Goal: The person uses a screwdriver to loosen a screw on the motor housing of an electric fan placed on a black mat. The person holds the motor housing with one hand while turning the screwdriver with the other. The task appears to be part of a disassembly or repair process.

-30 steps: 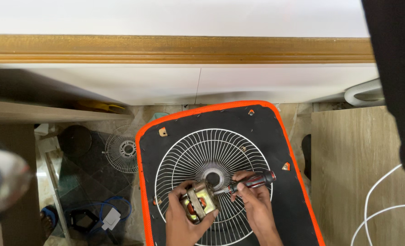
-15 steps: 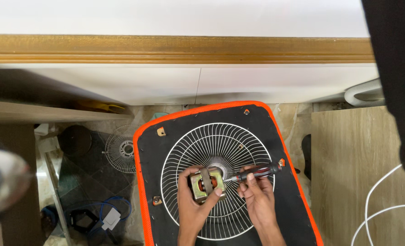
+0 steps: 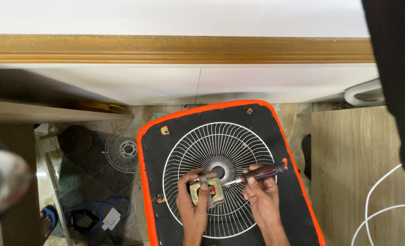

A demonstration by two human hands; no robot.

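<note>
A white wire fan guard point(image 3: 220, 150) lies flat on a black board with an orange rim point(image 3: 141, 150). My left hand point(image 3: 192, 205) grips a small metal fan motor point(image 3: 205, 190) with copper windings, pressed against the guard just below its round hub point(image 3: 219, 171). My right hand point(image 3: 261, 198) holds a screwdriver point(image 3: 261, 173) with a red and black handle. Its thin shaft points left, with the tip at the motor's top right corner.
A smaller wire fan guard point(image 3: 122, 150) lies on the floor to the left, near a blue cable and a white plug point(image 3: 109, 218). A wooden panel point(image 3: 348, 173) with white cable point(image 3: 375, 205) sits right. A white cabinet with a wooden edge point(image 3: 179, 49) runs across the top.
Both hands have moved up the guard with the motor toward the hub. The motor now rests at the hub and the screwdriver tip meets it.
</note>
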